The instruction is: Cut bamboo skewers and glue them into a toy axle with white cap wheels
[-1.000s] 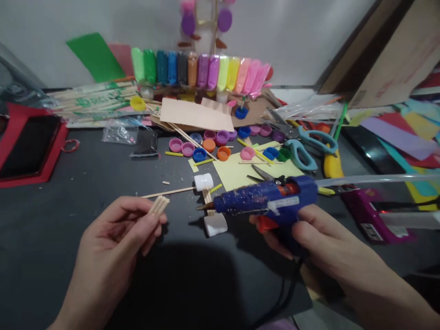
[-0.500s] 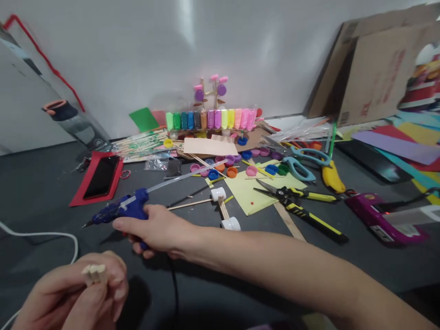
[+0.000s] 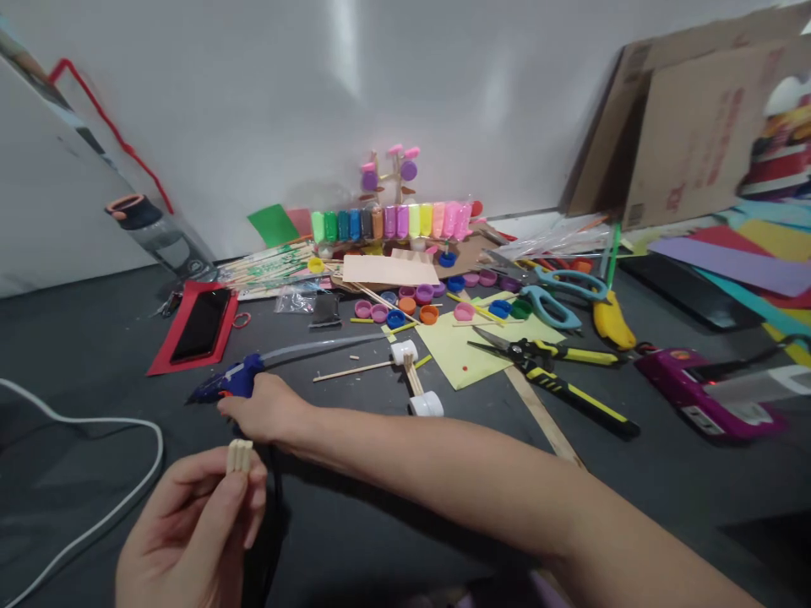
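Note:
At the lower left, my left hand (image 3: 190, 523) pinches a small bundle of short wooden sticks (image 3: 239, 456), pale ends upward, between thumb and fingers. My right hand (image 3: 269, 409) reaches across to the left and is closed about the handle of a blue glue gun (image 3: 237, 377). The gun lies low over the table, its nozzle facing left, and a long clear glue stick (image 3: 317, 344) runs out of its back. Part of the handle is hidden by my fingers. Right of the gun lie two white round pieces (image 3: 426, 404) joined by wooden sticks (image 3: 413, 376).
Yellow-handled pruners (image 3: 557, 371) and blue scissors (image 3: 551, 308) lie at the right, near a purple device (image 3: 710, 405). Colourful caps (image 3: 429, 314) and clay packs (image 3: 398, 222) sit at the back. A phone (image 3: 201, 325), a bottle (image 3: 165, 241) and a white cable (image 3: 152, 473) are on the left.
My right hand has lowered and turned the glue gun, so its glue stick now lies flatter. My left hand shows farther right and higher with the stick bundle. The view has shifted slightly.

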`<action>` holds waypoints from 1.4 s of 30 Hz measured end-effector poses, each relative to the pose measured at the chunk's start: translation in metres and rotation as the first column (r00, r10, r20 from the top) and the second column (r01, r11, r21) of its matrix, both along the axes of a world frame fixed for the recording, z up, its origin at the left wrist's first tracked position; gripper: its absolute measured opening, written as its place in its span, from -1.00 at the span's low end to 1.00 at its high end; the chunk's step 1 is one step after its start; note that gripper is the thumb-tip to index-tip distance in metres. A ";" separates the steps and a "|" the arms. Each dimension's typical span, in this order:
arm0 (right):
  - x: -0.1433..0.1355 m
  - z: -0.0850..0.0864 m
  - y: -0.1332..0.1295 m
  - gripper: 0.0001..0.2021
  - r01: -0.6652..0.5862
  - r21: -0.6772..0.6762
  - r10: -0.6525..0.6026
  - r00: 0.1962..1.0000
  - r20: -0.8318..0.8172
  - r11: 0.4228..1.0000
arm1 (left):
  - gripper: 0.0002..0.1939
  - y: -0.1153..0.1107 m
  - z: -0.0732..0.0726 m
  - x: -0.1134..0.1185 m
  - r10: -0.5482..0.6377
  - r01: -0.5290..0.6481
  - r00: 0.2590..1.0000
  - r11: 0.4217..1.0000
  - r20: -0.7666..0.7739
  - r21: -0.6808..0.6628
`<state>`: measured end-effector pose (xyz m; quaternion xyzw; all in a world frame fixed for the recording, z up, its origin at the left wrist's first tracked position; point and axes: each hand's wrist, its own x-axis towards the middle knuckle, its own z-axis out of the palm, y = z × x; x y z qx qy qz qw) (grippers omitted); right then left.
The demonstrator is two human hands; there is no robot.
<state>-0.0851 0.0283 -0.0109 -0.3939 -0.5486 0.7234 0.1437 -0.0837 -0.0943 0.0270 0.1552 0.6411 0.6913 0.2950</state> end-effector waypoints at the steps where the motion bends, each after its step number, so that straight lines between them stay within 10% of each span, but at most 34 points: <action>1: 0.006 0.003 0.001 -0.74 -0.010 0.040 0.009 1.000 0.012 0.999 | -0.55 0.001 0.001 0.001 0.012 -0.011 0.999 1.000 0.035 -0.028; 10: 0.133 0.041 -0.011 -0.85 -0.071 0.264 0.150 0.944 -0.293 0.962 | -0.57 0.006 0.002 0.019 -0.085 0.095 0.984 0.994 0.157 -0.055; 15: 0.183 0.034 -0.033 -0.85 0.179 0.243 -0.056 0.895 -0.442 0.953 | -0.69 0.022 -0.001 0.057 -0.281 0.286 0.927 0.958 0.247 0.016; 23: 0.217 0.020 -0.028 -0.92 0.464 0.372 -0.286 0.850 -0.443 0.804 | -0.83 0.039 -0.018 0.092 -0.489 0.483 0.840 0.871 0.236 0.086; 37: 0.236 0.023 -0.014 -0.84 0.318 0.749 -0.216 0.948 -0.235 0.582 | -0.93 0.060 -0.016 0.104 -0.589 0.601 0.680 0.789 0.437 0.128; 42: 0.246 0.027 -0.005 -0.86 0.330 0.763 -0.287 0.937 -0.197 0.555 | -0.94 0.057 -0.022 0.094 -0.603 0.617 0.756 0.786 0.254 0.028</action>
